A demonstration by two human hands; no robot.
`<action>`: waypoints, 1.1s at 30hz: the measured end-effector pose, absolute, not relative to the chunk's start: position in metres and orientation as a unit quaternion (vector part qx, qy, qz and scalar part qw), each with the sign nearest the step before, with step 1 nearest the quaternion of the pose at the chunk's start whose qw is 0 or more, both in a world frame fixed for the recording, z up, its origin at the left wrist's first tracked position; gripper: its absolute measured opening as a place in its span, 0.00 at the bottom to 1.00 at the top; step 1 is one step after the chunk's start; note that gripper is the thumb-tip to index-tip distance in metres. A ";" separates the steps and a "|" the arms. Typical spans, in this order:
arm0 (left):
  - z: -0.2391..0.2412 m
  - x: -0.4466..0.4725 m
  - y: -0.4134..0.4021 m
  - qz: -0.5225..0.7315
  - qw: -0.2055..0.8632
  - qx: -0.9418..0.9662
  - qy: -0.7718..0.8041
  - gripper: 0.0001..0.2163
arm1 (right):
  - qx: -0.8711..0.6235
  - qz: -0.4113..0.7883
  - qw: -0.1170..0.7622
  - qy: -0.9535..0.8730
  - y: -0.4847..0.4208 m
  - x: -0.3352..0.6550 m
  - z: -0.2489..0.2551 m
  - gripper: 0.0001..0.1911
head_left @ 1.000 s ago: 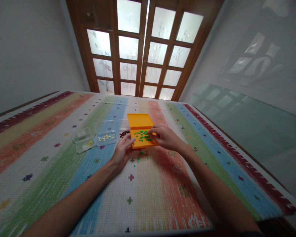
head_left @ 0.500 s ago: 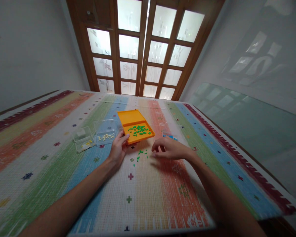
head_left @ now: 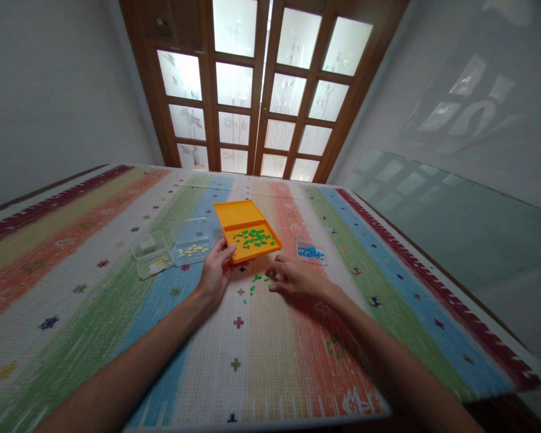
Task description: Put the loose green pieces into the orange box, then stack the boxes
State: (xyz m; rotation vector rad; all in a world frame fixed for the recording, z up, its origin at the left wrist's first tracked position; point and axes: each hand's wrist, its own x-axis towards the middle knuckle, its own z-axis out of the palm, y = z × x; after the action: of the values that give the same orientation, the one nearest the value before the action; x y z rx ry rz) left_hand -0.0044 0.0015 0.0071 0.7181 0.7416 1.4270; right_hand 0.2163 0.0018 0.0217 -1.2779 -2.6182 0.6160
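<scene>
My left hand (head_left: 216, 269) grips the near left edge of an open orange plastic case (head_left: 241, 211), holding it tilted above the table. Several small green pieces (head_left: 254, 237) lie in its lower half. Below the case, a few loose green pieces (head_left: 253, 289) are scattered on the cloth. My right hand (head_left: 293, 276) is just right of these, low over the table. Its fingers are bent, with the fingertips and thumb apart beside the nearest green piece; nothing shows between them.
Left of the case stand two open clear boxes, one with cream pieces (head_left: 193, 250), the other with yellow pieces (head_left: 158, 263). A clear box of blue pieces (head_left: 311, 252) sits beyond my right hand. A striped tablecloth (head_left: 207, 367) covers the table; glazed wooden doors (head_left: 258, 90) stand behind.
My right hand has moved left and down to the loose green pieces, uncovering the box of blue pieces. My left hand and the orange case have barely moved.
</scene>
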 end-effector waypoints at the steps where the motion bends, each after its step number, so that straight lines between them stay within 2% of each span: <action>1: 0.007 -0.004 0.002 0.624 0.637 0.315 0.325 0.11 | -0.426 0.205 0.086 -0.877 0.002 0.216 0.021 0.08; 11: 0.007 -0.004 0.001 0.618 0.634 0.326 0.331 0.15 | -0.407 0.200 0.110 -0.884 0.007 0.214 0.011 0.07; 33: 0.007 -0.004 0.001 0.621 0.635 0.322 0.328 0.14 | -0.414 0.191 0.129 -0.881 0.003 0.202 0.007 0.06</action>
State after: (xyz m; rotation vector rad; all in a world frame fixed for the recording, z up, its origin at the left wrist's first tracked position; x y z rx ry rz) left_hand -0.0043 0.0007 0.0071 0.7366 0.7491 1.4186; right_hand 0.2020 0.0031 0.0074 -1.2036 -2.5601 0.5563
